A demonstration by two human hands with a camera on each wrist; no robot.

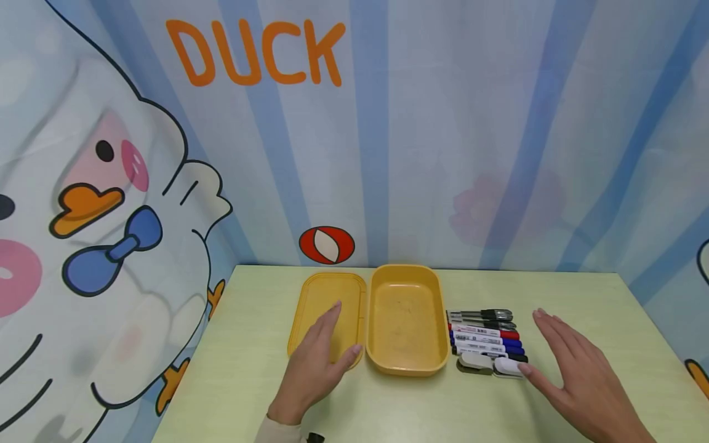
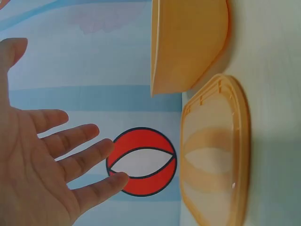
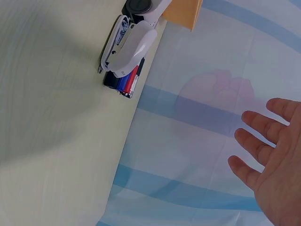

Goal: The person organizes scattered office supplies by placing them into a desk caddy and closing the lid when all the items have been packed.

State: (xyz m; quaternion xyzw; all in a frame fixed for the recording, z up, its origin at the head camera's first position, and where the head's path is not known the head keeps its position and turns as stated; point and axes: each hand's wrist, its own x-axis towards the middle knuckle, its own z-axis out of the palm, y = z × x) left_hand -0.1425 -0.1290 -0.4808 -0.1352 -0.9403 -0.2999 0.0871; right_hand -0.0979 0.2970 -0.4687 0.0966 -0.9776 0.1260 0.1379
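Observation:
My left hand (image 1: 312,363) is held over the near part of a flat yellow lid (image 1: 332,289), fingers extended and thumb spread, holding nothing. Beside the lid stands an open yellow plastic box (image 1: 407,364) with nothing inside. On the right, my right hand (image 1: 589,381) hovers with straight fingers and an empty palm. Nearest to it is a white stapler (image 1: 506,367), with a grey-white stapler (image 1: 473,362) at its left. Behind them lie a black-capped marker (image 1: 482,351), blue markers (image 1: 482,340), a red marker (image 1: 482,331) and slim black-and-clear tools (image 1: 487,315) of unclear kind.
A pale yellow-green table (image 1: 388,409) carries everything. Its back edge meets a blue striped cloth backdrop (image 1: 421,154) with a printed duck at the left. The row of markers lies close against the box's right side.

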